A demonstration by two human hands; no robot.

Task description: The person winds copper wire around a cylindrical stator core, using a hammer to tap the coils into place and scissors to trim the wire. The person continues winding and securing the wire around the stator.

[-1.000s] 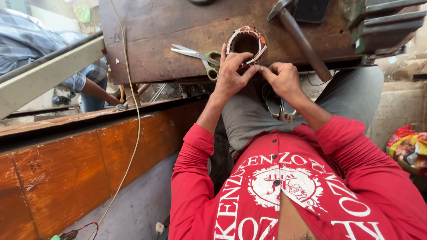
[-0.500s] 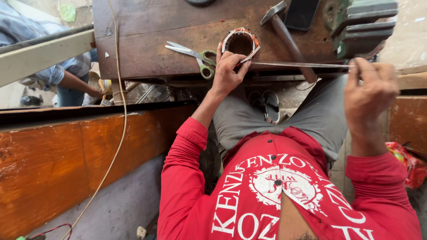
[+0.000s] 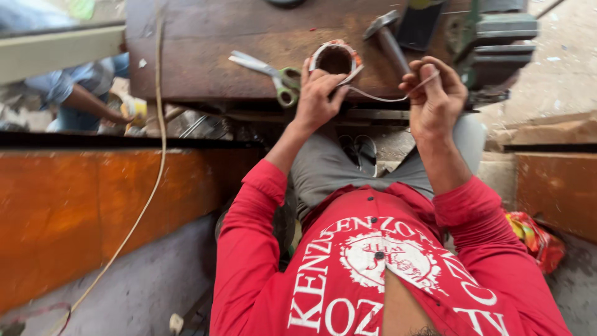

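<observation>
I sat low before a dark, worn wooden workbench (image 3: 205, 56), its top scuffed and stained. To my left ran a long orange-brown varnished wood panel (image 3: 93, 211), and below it lay grey concrete floor (image 3: 149, 280) with a pale cord (image 3: 146, 199) trailing down across it. More brown wood (image 3: 556, 186) stood at my right. Daylight fell flat and soft, brightest on the pale ground (image 3: 563, 68) beyond the bench.

A crumpled packet (image 3: 536, 241) in red, yellow and green lies at the right, on the ground beside the person's right sleeve, under the edge of an orange wooden board (image 3: 559, 190). No labels, signs or screens show clearly.
</observation>
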